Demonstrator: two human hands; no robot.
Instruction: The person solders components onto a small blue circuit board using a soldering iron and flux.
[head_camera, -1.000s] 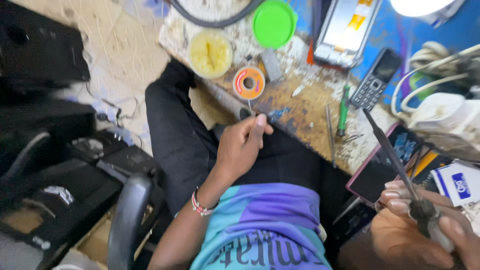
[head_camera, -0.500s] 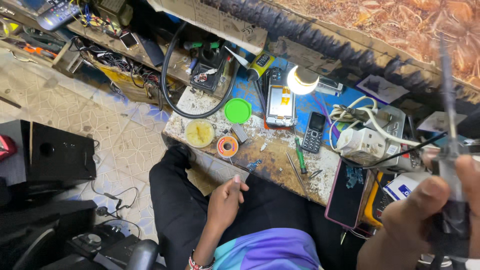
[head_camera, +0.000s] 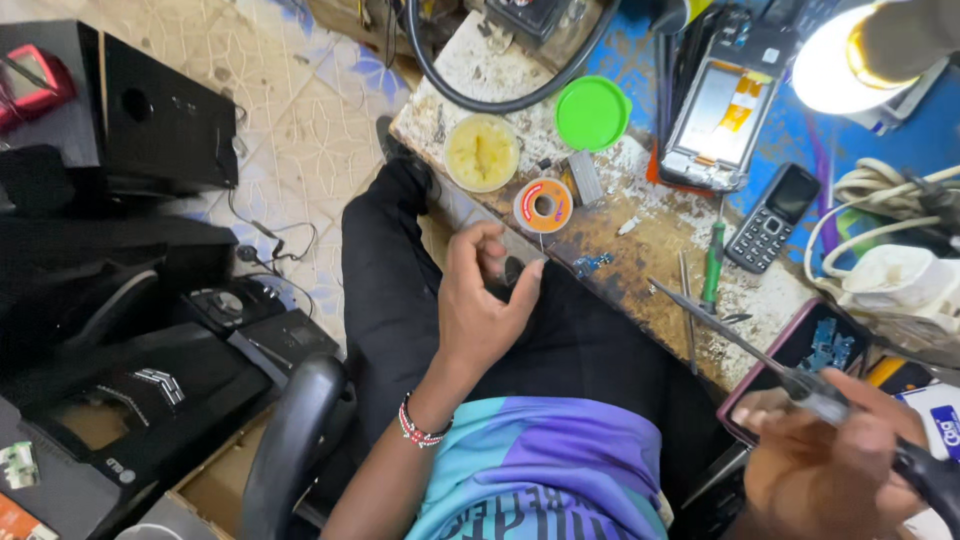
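Far left of the solder spool (head_camera: 543, 205): a black speaker box (head_camera: 160, 110) on the patterned tile floor (head_camera: 300, 120), and nearer the body a black chair armrest (head_camera: 290, 440).

Just below-left of the spool hangs the left hand (head_camera: 480, 300) over the lap, fingers curled inward, forefinger tip at the end of the thin solder wire (head_camera: 541, 240) trailing off the spool. Cannot tell whether the strand is truly pinched or merely touched. Judged soft and very light, kinking easily – best taken near the free end between two fingertips.

Left of the spool, touching nothing, a round tin of yellow paste (head_camera: 480, 152); above-right, a green lid (head_camera: 592, 112).

Bench top (head_camera: 640, 250) worn, scorched, gritty with crumbs and flakes – little bare room.

Right of the spool: an opened phone (head_camera: 715, 110), a green screwdriver (head_camera: 712, 262), a small keypad phone (head_camera: 772, 217).

Further right and lower, the soldering iron (head_camera: 740, 345), tip aimed back toward the spool, handle clenched in the right hand (head_camera: 840, 470). Looks stiff and light, probably hot at the tip, so held by the handle only.

Far right: a glaring lamp (head_camera: 835, 60) and tangled white cables (head_camera: 880, 280).
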